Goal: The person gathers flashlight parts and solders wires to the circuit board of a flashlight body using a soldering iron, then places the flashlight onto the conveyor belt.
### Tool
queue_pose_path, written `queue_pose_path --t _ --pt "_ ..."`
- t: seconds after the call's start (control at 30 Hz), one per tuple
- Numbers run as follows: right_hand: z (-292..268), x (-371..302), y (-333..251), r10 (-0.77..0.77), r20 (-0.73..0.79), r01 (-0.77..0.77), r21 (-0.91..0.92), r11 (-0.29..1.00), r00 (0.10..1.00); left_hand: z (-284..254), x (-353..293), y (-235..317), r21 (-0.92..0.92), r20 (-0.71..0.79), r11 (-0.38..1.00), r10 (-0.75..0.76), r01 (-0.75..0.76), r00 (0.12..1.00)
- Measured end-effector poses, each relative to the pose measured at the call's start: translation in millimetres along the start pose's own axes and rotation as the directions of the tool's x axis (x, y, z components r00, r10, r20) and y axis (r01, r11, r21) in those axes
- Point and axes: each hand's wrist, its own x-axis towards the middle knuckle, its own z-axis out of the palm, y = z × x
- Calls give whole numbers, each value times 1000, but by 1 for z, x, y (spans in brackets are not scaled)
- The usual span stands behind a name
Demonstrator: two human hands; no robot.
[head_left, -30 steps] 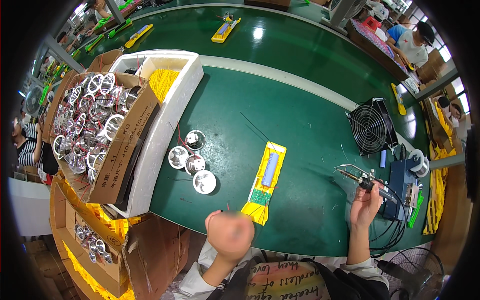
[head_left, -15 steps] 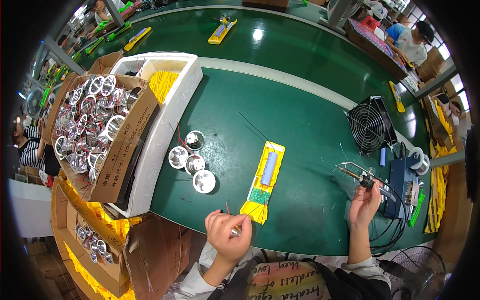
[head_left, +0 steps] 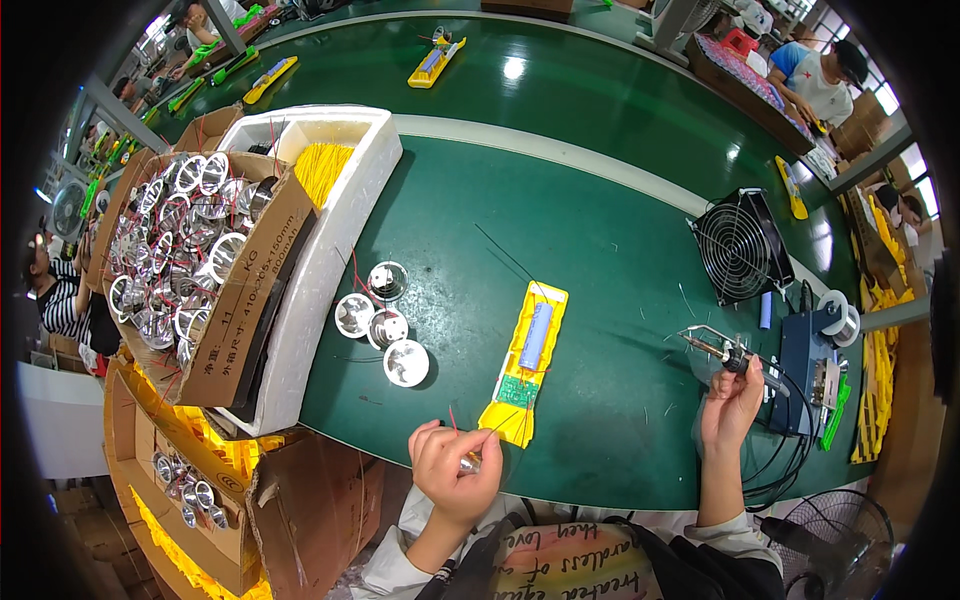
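On the green bench in front of me lies a long yellow plastic housing, holding a blue cylindrical battery and a small green circuit board. My left hand is closed at the housing's near end, around a small silvery reflector cup mostly hidden by the fingers; thin wires show at the fingertips. In my right hand is a soldering iron, its tip pointing left above the bench, away from the board. Several silver reflector cups with thin wires lie left of the housing.
At left, a cardboard box full of reflectors rests by a white foam box with yellow wires. A black fan, blue soldering station and solder spool stand right. Beyond runs a green conveyor with yellow housings; people sit farther off.
The whole view has shifted very slightly. Both hands keep nearly the same place and grip, and the housing lies as before.
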Motion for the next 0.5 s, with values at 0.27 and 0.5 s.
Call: queue_pose_path --t 0.27,0.5 --pt "2 -2 -2 -51 25 52 -31 998 998 0 0 1 -2 -7 1000 -1 1 1000" --pt "10 -6 -1 -161 5 161 -34 986 987 0 -1 -2 3 0 1000 0 0 1000"
